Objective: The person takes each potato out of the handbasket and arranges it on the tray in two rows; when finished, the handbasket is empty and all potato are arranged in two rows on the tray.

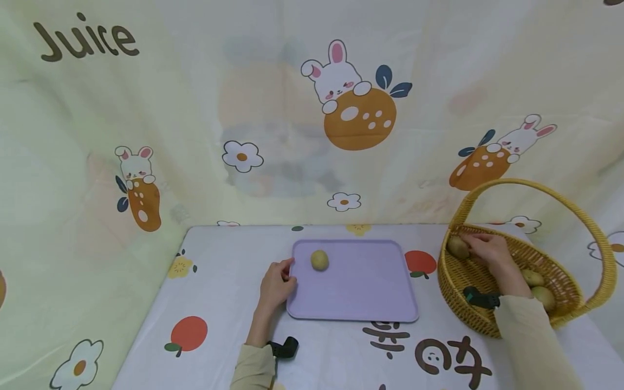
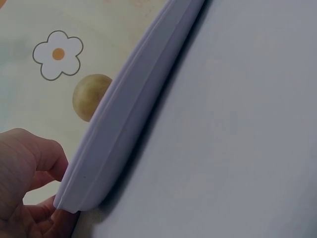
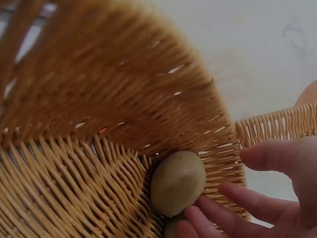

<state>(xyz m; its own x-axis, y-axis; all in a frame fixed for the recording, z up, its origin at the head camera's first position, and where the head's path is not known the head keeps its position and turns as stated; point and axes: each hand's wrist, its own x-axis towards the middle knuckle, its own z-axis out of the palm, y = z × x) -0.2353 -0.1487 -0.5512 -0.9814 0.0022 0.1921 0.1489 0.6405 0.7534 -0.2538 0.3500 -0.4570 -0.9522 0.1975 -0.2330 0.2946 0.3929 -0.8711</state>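
I judged the main hazard to be a slipped pick-up: the first potato (image 3: pixel 178 183) lay against the wall at the left end of the basket (image 1: pixel 450 295), rounded and smooth-skinned, and contact from the fingertips on one side only could have rolled it along the weave. A second cause of concern was the handle (image 1: pixel 551 192), whose left root rose close beside that potato; a knuckle or sleeve caught there could have tipped the basket. On the tray (image 1: pixel 361 281), a lone potato (image 1: pixel 319 260) sat loose near the far left corner, and I considered that any lift or tug on the edge could have set it rolling. As to pose, I found the right hand (image 1: pixel 489 252) inside the basket, the forearm reaching in over the near rim. It had no grasp: its fingers were extended and spread at the potato's lower side, the thumb well apart from it; whether the fingertips touched, I could not tell. The left hand (image 1: pixel 276 284) pinched the left edge of the tray, fingers bent at the rim, its forearm resting low over the table. Two further potatoes (image 1: pixel 533 278) lay in the basket beyond the right forearm.
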